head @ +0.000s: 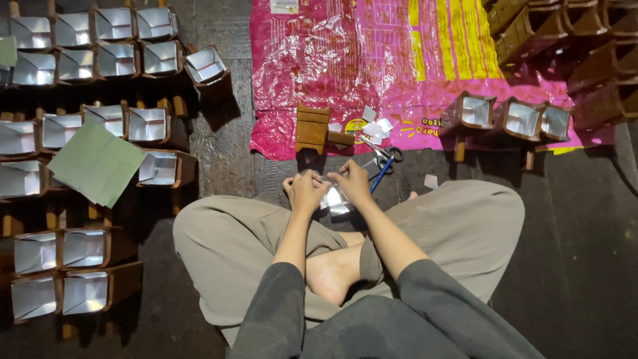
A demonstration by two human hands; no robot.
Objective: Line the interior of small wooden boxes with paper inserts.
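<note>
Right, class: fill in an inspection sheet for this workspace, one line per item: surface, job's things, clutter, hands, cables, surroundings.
Surface: dark floor, partly under a pink plastic sheet.
Job's things: small silvery sheet held between both hands; scissors with a blue pen just beyond.
Clutter: white paper scraps, small wooden block, green paper.
Hands: left hand and right hand both pinch the silvery sheet.
Cables: nothing seen.
Surroundings: rows of foil-lined brown boxes at left, three more at right, unlined brown ones stacked top right.
</note>
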